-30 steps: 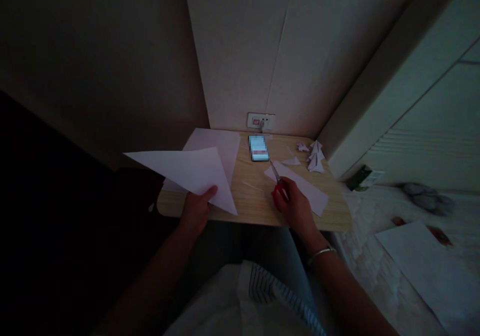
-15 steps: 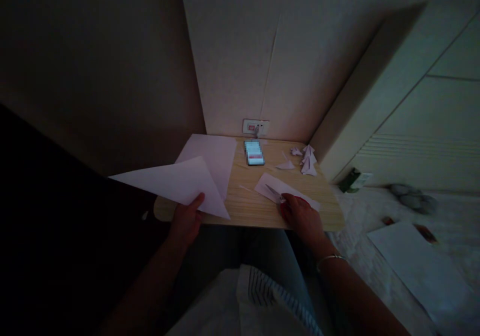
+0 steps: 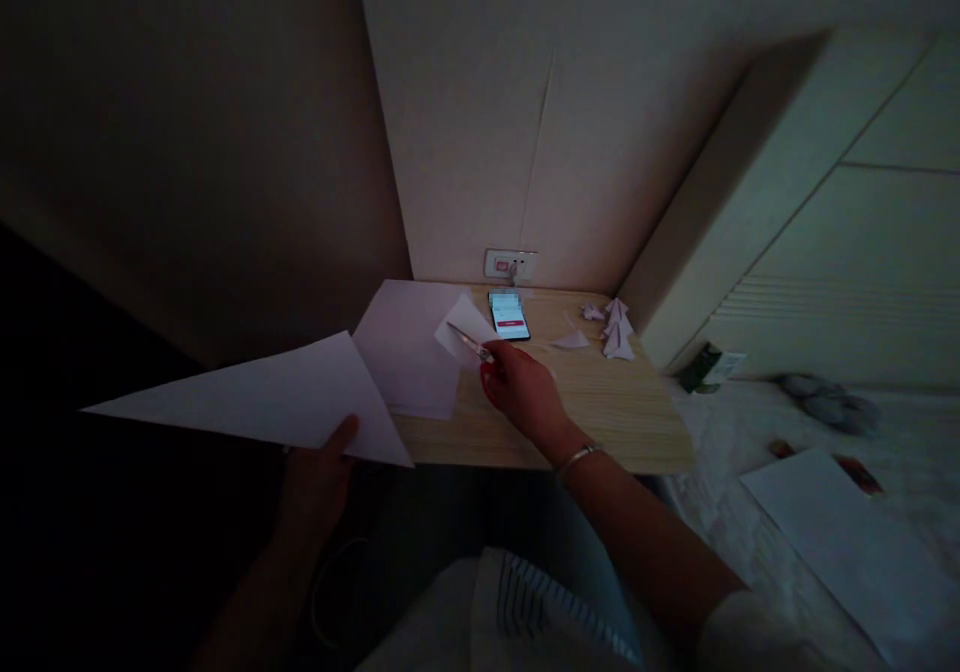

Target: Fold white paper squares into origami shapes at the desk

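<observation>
Under the thumb of the left hand [image 3: 316,480], a folded paper sheet [image 3: 247,392] is clamped by its near edge, probably so the long point doesn't droop off past the tabletop [image 3: 607,392]. Right hand [image 3: 526,388] is closed around red scissors [image 3: 471,342], paper strip [image 3: 463,312] seemingly pinched along.
</observation>
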A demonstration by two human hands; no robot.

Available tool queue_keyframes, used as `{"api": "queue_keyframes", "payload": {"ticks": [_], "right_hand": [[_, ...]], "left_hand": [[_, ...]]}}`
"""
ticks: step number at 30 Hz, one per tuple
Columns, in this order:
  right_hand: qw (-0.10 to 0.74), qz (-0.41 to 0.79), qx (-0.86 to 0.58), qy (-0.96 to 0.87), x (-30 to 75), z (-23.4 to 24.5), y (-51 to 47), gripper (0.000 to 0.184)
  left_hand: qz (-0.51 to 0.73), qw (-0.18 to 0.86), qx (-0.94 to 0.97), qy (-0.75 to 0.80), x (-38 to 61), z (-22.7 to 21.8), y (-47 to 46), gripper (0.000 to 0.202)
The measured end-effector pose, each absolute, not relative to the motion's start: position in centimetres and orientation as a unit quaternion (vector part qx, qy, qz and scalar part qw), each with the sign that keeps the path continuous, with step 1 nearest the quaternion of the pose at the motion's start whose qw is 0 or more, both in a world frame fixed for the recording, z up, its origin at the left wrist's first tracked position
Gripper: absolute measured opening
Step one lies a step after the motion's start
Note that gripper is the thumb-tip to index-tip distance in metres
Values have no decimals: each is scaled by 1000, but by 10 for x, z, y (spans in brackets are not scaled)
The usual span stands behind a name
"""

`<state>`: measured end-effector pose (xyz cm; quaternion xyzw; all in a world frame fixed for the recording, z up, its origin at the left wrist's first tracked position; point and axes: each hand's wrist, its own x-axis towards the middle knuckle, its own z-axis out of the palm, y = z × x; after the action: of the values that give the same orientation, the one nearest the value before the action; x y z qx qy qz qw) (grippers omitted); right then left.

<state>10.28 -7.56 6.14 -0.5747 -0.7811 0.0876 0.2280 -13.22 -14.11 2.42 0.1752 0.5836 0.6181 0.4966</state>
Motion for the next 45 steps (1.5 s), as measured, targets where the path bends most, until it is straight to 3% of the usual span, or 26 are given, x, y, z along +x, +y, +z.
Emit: {"api": "queue_keyframes", "payload": {"ticks": [3, 8, 16, 18, 21, 24, 27, 31, 35, 38, 41, 45], "right_hand": [[156, 103, -572, -798, 56, 63, -37, 33], [133, 125, -568, -802, 13, 44, -5, 33], [134, 152, -552, -809, 7, 51, 0, 21], [162, 157, -545, -807, 9, 55, -8, 25], [222, 218, -516, -798, 17, 50, -33, 45], [369, 522, -442, -629, 38, 37, -65, 40], [447, 603, -440, -493, 69, 28, -92, 32], [509, 525, -514, -448, 108, 33, -120, 30], [489, 383, -573, -535, 126, 39, -146, 25], [454, 308, -543, -636, 129, 37, -165, 19], [431, 214, -502, -719, 131, 33, -178, 25], [433, 131, -442, -775, 130, 29, -188, 28]], "left_hand": [[652, 444, 164, 592, -131, 28, -145, 38], [639, 460, 172, 592, -130, 31, -151, 32], [630, 466, 196, 589, -120, 25, -142, 53], [633, 463, 201, 587, -116, 25, -140, 58], [624, 474, 242, 573, -111, 25, -140, 50], [574, 539, 277, 551, -100, 25, -142, 42], [527, 618, 286, 508, -85, 25, -141, 38], [547, 606, 277, 507, -63, 24, -138, 36], [543, 602, 263, 524, -42, 29, -138, 43], [545, 654, 242, 465, -35, 40, -140, 38], [517, 728, 165, 419, -39, 50, -140, 41], [518, 748, 104, 402, -48, 55, -141, 39]]}}
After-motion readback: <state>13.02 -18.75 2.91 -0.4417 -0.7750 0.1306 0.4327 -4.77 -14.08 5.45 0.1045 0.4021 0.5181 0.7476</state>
